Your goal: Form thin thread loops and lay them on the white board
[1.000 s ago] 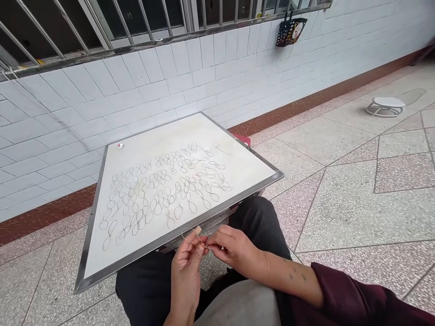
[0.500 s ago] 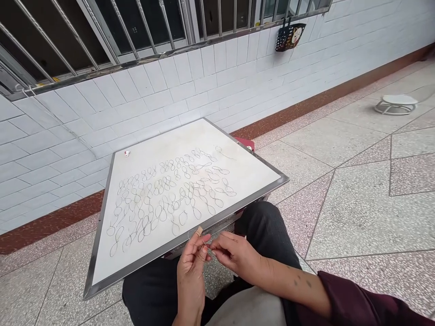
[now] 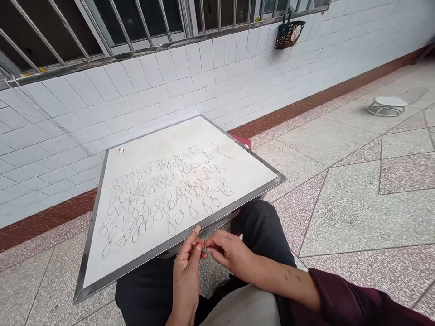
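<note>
My left hand [image 3: 188, 267] is closed in a pinch on a thin thread or fine wire [image 3: 188, 239], which curves in a loop beside its index finger. A tan wrap [image 3: 197, 230] covers the tip of that finger. My right hand [image 3: 231, 253] pinches the same strand close to the left fingertips. Both hands are over my lap, just off the near edge of a white table [image 3: 163, 136] with a grey metal rim. Many looped strands [image 3: 158, 213], mostly figure-eight shaped, lie in rows on the tabletop.
A small red-and-white object [image 3: 121, 150] sits at the table's far left corner. Behind stands a white tiled wall [image 3: 149, 97] with barred windows; a dark basket [image 3: 288, 35] hangs there. A low white stool [image 3: 387, 105] is on the floor at right. Something red [image 3: 243, 141] shows behind the table.
The whole view has shifted slightly, so the table and hands appear a little further left. Both hands still pinch the strand, with its loop showing more clearly by the left index finger.
</note>
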Demonstrator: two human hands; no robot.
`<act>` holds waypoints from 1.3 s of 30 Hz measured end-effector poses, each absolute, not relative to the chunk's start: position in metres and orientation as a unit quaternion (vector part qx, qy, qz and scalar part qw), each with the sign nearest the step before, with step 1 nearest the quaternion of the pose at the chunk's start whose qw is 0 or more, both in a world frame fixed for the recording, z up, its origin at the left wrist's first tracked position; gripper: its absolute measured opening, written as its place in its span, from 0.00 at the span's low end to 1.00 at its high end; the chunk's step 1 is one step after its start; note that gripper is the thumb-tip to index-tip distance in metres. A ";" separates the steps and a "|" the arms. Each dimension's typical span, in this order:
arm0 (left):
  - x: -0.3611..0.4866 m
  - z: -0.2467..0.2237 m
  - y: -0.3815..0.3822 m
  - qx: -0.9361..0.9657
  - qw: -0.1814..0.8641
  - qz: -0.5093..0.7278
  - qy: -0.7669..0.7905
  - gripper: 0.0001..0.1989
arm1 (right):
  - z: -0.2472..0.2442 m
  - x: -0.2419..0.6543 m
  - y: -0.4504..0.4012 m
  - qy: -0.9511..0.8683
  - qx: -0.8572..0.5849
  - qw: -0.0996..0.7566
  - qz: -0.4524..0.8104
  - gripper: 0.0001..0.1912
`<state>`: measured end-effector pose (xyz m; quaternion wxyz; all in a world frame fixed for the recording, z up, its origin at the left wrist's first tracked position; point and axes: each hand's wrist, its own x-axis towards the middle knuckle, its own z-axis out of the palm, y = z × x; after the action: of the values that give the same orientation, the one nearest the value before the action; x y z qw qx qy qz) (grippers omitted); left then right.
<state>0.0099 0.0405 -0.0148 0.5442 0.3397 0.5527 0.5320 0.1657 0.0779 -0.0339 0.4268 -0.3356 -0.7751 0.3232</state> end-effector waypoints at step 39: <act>0.003 -0.023 0.050 0.257 0.520 0.599 0.553 0.29 | -0.049 0.162 0.092 -0.831 -0.311 0.420 0.193 0.10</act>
<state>0.0031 0.0495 -0.0235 0.5198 0.2565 0.5529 0.5986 0.1616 0.0922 -0.0492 0.4196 -0.3111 -0.8305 0.1933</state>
